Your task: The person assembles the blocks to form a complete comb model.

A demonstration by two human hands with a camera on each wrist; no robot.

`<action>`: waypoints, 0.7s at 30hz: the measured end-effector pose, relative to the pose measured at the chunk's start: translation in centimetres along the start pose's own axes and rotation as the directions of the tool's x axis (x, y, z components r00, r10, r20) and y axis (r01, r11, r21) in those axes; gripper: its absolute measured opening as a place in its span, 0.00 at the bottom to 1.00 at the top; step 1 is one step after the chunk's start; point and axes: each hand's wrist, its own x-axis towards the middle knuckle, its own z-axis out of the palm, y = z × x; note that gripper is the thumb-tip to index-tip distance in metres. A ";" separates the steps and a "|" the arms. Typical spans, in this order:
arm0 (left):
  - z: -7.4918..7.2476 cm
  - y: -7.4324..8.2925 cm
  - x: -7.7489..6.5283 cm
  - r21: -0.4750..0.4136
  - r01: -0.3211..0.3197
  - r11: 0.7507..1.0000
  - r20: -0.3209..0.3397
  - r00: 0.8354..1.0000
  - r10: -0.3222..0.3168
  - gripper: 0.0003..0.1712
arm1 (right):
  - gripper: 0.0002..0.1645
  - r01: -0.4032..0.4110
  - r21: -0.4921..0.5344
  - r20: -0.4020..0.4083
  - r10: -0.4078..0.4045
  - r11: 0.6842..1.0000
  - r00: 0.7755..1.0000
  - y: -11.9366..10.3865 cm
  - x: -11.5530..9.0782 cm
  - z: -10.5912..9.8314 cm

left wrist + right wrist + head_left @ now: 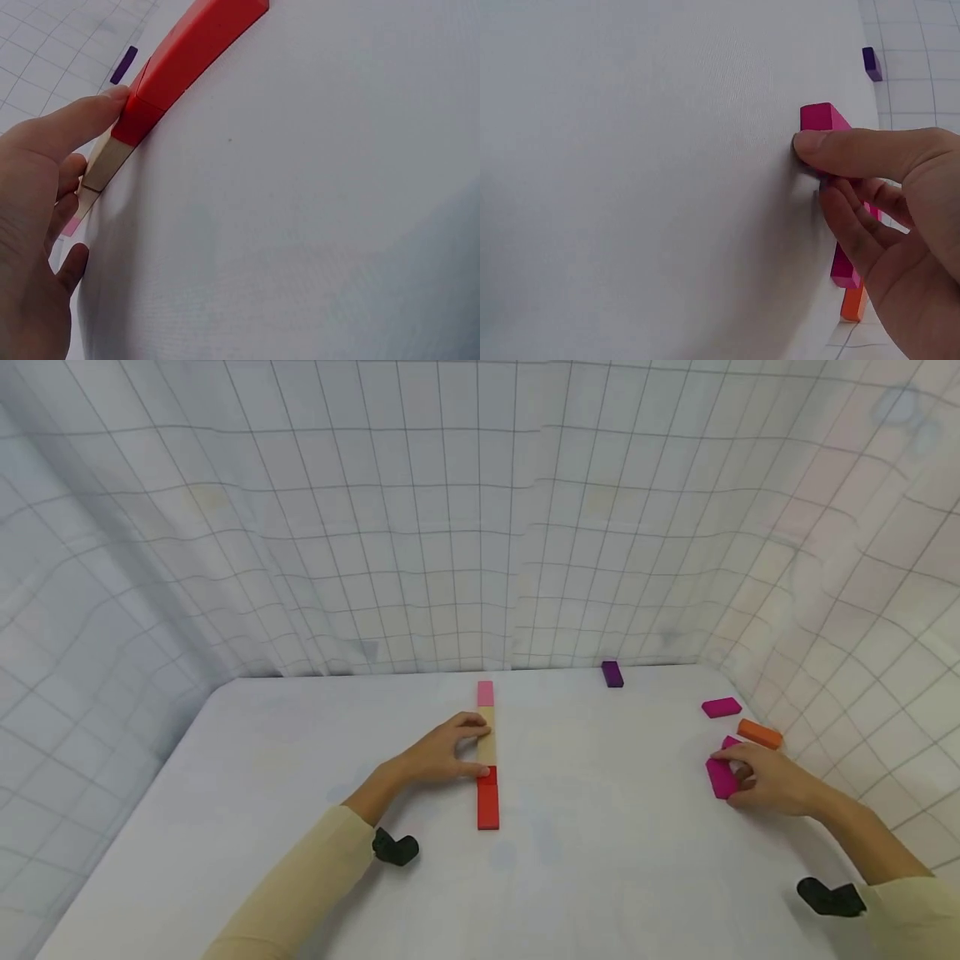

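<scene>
A straight row of flat blocks runs away from me on the white table in the head view. Its near end is a red block (488, 807) with a shorter red piece behind it, followed by pale wooden blocks (487, 750) and a pink block (485, 693) at the far end. My left hand (446, 750) rests along the row's left side, thumb on the shorter red piece (139, 116) and fingertips at the pale wood. At the right, my right hand (772, 779) pinches a magenta block (720, 779) between thumb and fingers. Its thumb (814, 142) partly covers that block.
Behind the right hand, a second magenta block (732, 742) is partly hidden. An orange block (761, 733) lies beside it near the gridded curtain (862, 652), with another magenta block (722, 707) farther back. By the table's far edge is a dark purple block (612, 674).
</scene>
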 end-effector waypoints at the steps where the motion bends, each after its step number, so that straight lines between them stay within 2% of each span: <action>1: 0.0 0.0 0.0 0.000 -0.001 1.000 -0.001 1.000 0.001 0.44 | 0.38 -0.001 0.004 -0.006 0.001 1.000 1.000 -0.2 0.2 0.1; 10: 0.2 -0.2 0.1 0.000 0.002 1.000 0.006 1.000 -0.002 0.44 | 0.37 -0.005 -0.031 -0.055 0.003 0.999 0.999 -2.3 1.9 0.6; 21: 0.1 -0.1 0.2 0.015 0.025 1.000 0.008 1.000 -0.025 0.44 | 0.39 0.011 0.013 -0.005 -0.011 1.000 1.000 -5.4 4.4 2.0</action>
